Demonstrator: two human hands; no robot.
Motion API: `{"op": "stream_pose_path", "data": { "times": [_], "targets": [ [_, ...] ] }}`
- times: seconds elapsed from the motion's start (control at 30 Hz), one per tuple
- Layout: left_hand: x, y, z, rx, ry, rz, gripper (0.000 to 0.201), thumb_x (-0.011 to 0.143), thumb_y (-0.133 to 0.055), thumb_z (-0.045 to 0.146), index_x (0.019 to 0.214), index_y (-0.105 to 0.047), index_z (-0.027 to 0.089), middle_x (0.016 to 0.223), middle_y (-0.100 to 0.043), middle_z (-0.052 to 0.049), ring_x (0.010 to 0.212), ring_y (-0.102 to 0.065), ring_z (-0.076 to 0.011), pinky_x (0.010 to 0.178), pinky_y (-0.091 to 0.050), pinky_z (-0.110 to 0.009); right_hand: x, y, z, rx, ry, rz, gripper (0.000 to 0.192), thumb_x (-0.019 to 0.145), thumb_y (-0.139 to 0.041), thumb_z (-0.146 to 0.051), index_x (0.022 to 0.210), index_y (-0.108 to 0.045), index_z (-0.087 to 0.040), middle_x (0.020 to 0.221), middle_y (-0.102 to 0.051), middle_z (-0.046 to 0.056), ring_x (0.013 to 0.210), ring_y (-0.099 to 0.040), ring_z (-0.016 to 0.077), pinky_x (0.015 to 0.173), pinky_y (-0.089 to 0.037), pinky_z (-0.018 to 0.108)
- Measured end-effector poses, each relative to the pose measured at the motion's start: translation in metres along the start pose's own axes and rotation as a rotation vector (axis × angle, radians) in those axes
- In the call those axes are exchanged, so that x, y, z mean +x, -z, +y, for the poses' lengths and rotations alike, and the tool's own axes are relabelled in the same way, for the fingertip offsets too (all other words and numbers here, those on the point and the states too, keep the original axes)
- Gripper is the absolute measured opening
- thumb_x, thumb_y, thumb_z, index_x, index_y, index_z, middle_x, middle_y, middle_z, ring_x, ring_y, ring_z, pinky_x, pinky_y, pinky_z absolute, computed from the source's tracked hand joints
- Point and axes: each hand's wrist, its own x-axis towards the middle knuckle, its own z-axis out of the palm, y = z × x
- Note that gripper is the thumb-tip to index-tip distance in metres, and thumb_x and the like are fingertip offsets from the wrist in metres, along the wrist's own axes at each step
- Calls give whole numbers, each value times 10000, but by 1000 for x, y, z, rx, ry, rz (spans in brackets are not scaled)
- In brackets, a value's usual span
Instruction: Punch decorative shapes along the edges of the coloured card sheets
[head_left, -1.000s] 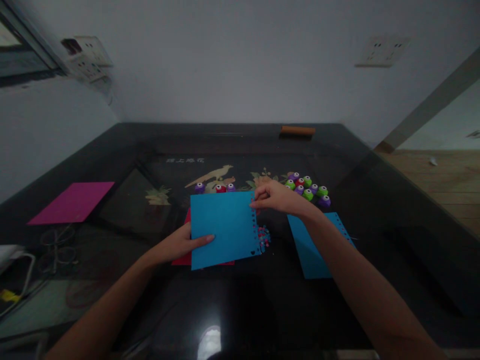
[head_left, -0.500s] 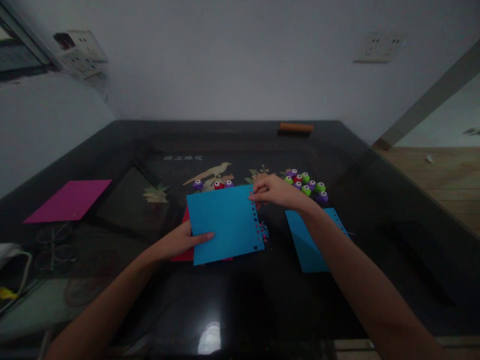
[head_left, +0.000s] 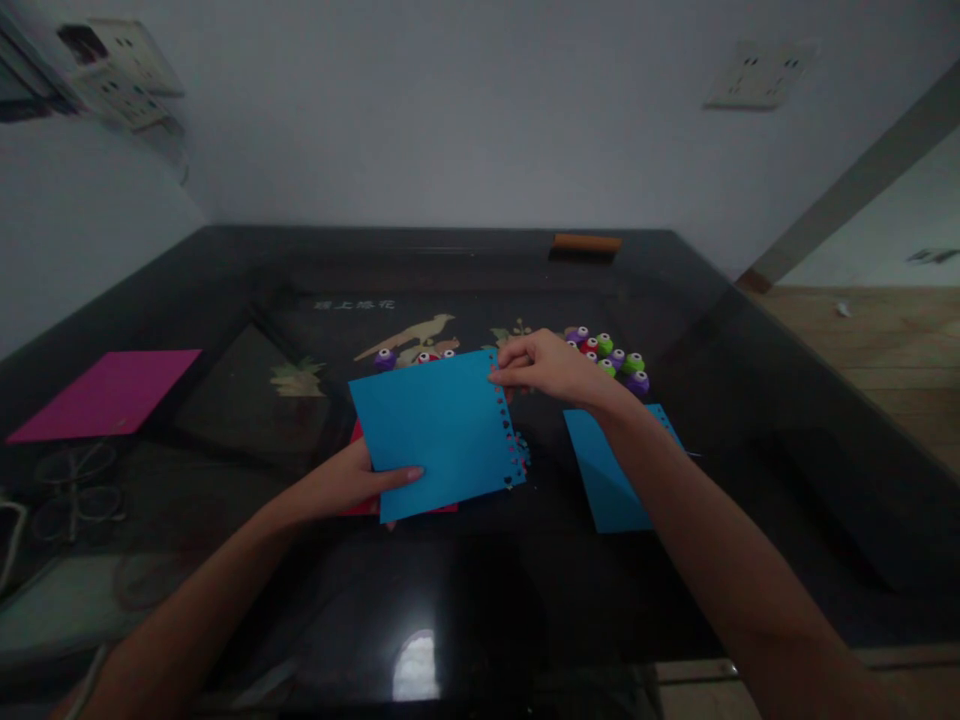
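A blue sheet of paper (head_left: 431,430) is held up over the dark tabletop, with a row of small punched holes along its right edge. My left hand (head_left: 375,480) grips its left side, thumb on top and fingers behind. At the upper right corner, my right hand (head_left: 536,365) pinches the punched edge. Partly covered beneath the sheet lies red paper (head_left: 442,506). Small blue and pink paper bits (head_left: 519,452) are heaped beside the right edge. Several round eye-shaped pieces (head_left: 606,365) in purple, green and red cluster behind my right wrist; a few more, partly hidden, show past the sheet's top edge.
A second blue sheet (head_left: 607,480) with holes lies under my right forearm. A magenta sheet (head_left: 109,393) rests at the left. An orange-brown roll (head_left: 586,243) is near the wall, and sockets (head_left: 761,75) are on it.
The camera view has shifted slightly. The blue sheet remains between both hands, tilted a little differently, and my right fingers still pinch its upper right corner.
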Motion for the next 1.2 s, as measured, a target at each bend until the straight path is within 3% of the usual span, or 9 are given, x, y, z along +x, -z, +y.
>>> {"op": "stream_pose_path", "data": {
  "times": [0.13, 0.3, 0.43, 0.57, 0.63, 0.73, 0.83, 1.03, 1.2],
  "targets": [
    [-1, 0, -2, 19, -24, 1, 625, 686, -736, 400, 1250, -509, 255, 1022, -715, -64, 836, -694, -261, 631, -573, -339, -2, 2, -3, -45, -1, -34, 184, 759, -633, -280, 618, -587, -172, 611, -663, 18, 598, -603, 132, 573, -409, 267],
    [-2, -4, -3, 91, 35, -123, 435, 732, -685, 428, 1078, -572, 190, 610, -674, 6, 481, -629, -173, 423, -469, -236, -5, 6, -9, -168, -73, -100, 142, 735, -644, -228, 609, -616, -170, 637, -679, 22, 624, -619, 144, 597, -428, 279],
    [-2, -5, -3, 101, 8, -120, 443, 718, -689, 439, 1064, -570, 190, 665, -683, 2, 473, -605, -145, 409, -441, -212, -6, 7, -10, -198, -82, -128, 143, 732, -642, -223, 599, -631, -174, 623, -674, 19, 641, -629, 155, 609, -442, 286],
    [-1, -2, -6, 160, 2, -126, 358, 738, -666, 458, 959, -609, 182, 590, -652, 7, 450, -577, -139, 406, -423, -211, -7, 6, -12, -202, -56, -93, 156, 742, -633, -234, 598, -623, -174, 630, -676, 23, 628, -621, 153, 603, -430, 287],
    [0, 1, -7, 166, -7, -119, 362, 749, -658, 461, 988, -621, 191, 638, -678, -11, 505, -615, -166, 446, -465, -237, -8, 5, -13, -197, -31, -62, 160, 748, -629, -247, 605, -618, -177, 634, -676, 25, 628, -618, 153, 611, -430, 291],
    [1, 3, -7, 110, -45, -65, 502, 726, -697, 434, 1166, -572, 227, 938, -726, -57, 786, -693, -236, 642, -556, -316, -9, 4, -15, -180, -10, -35, 169, 758, -620, -260, 608, -597, -185, 639, -674, 25, 637, -620, 156, 627, -437, 297],
    [1, 3, -6, 44, -62, -47, 605, 712, -720, 410, 1254, -512, 242, 1157, -675, -75, 998, -660, -271, 827, -543, -384, -9, 3, -16, -165, -1, -33, 169, 765, -609, -257, 614, -578, -189, 638, -667, 24, 640, -620, 156, 631, -442, 300],
    [3, 5, -9, 40, -89, -53, 685, 717, -723, 399, 1333, -454, 264, 1284, -601, -94, 1119, -599, -306, 939, -484, -470, -8, 3, -17, -159, 13, -26, 156, 777, -596, -253, 642, -566, -183, 635, -655, 26, 635, -613, 149, 617, -436, 290],
    [6, 8, -14, 66, -75, -76, 740, 730, -709, 430, 1378, -396, 257, 1345, -550, -89, 1172, -559, -312, 989, -445, -470, -7, 3, -14, -150, 12, -26, 149, 774, -605, -264, 662, -569, -171, 645, -653, 23, 636, -612, 137, 620, -435, 273]
  ]
}}
